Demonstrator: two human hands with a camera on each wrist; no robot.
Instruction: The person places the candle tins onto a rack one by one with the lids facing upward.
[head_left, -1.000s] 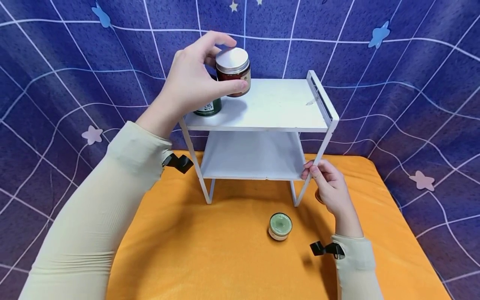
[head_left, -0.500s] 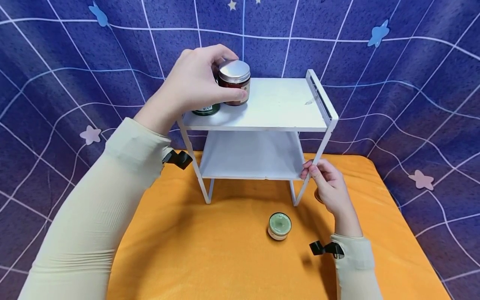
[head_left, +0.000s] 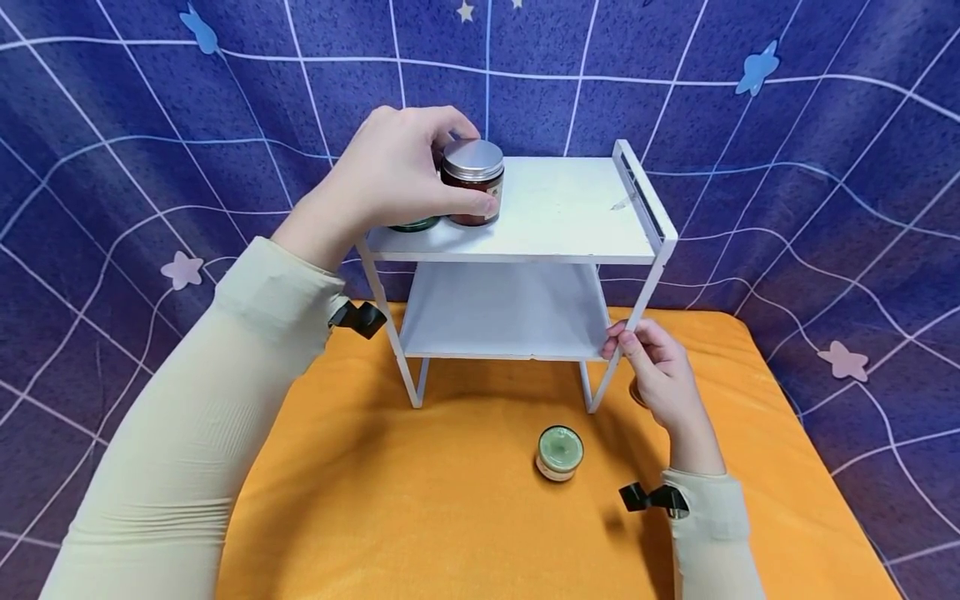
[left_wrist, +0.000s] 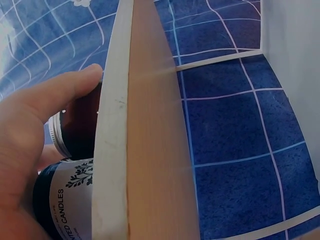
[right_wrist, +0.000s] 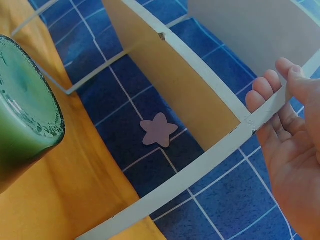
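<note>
My left hand [head_left: 405, 171] grips a brown glass jar [head_left: 472, 185] with a silver lid, thumb on its front and fingers behind. The jar's base is right at the white top shelf [head_left: 562, 208]. Beside it, mostly behind the hand in the head view, stands a dark green jar [head_left: 416, 224]; the left wrist view shows its white label reading "candles" [left_wrist: 65, 200]. My right hand [head_left: 652, 362] pinches the front right leg [head_left: 628, 333] of the white two-tier rack, at the height of the lower shelf [head_left: 506, 312].
A green candle in a glass jar [head_left: 559, 452] stands on the orange cloth [head_left: 420, 500] in front of the rack. Part of a small round object [head_left: 638, 392] shows behind the right hand. A blue curtain with stars [head_left: 757, 68] hangs behind and at the sides.
My left hand has lowered the brown jar down to the top shelf, covering more of the dark green jar. The right hand keeps its hold on the rack leg.
</note>
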